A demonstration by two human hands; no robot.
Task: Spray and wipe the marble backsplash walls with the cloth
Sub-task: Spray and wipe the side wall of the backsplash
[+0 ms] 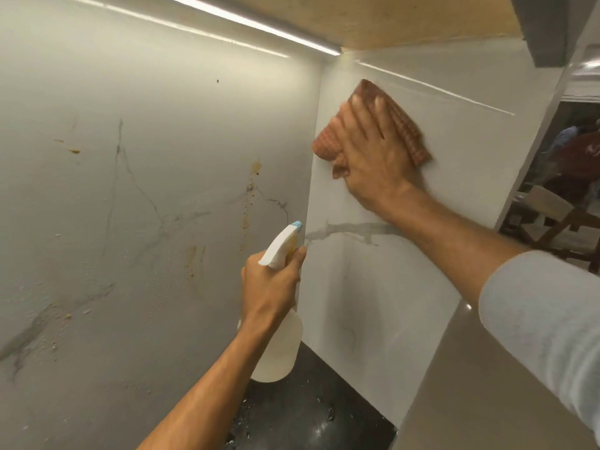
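My right hand point(370, 154) presses an orange-brown checked cloth point(406, 128) flat against the upper part of the right marble wall point(406, 280). The hand and cloth are motion-blurred. My left hand point(269, 284) grips the neck of a translucent white spray bottle point(279, 349) with a white and blue nozzle point(285, 241), held upright near the corner where the two walls meet. The left marble wall point(130, 190) carries yellow-brown splatter stains point(253, 177) and grey veins.
A lit LED strip point(259, 26) runs under the wooden cabinet bottom point(389, 17) overhead. A dark wet countertop point(308, 414) lies below the bottle. A beige surface point(470, 384) sits at lower right. Beyond the right wall's edge are chairs and a person point(581, 157).
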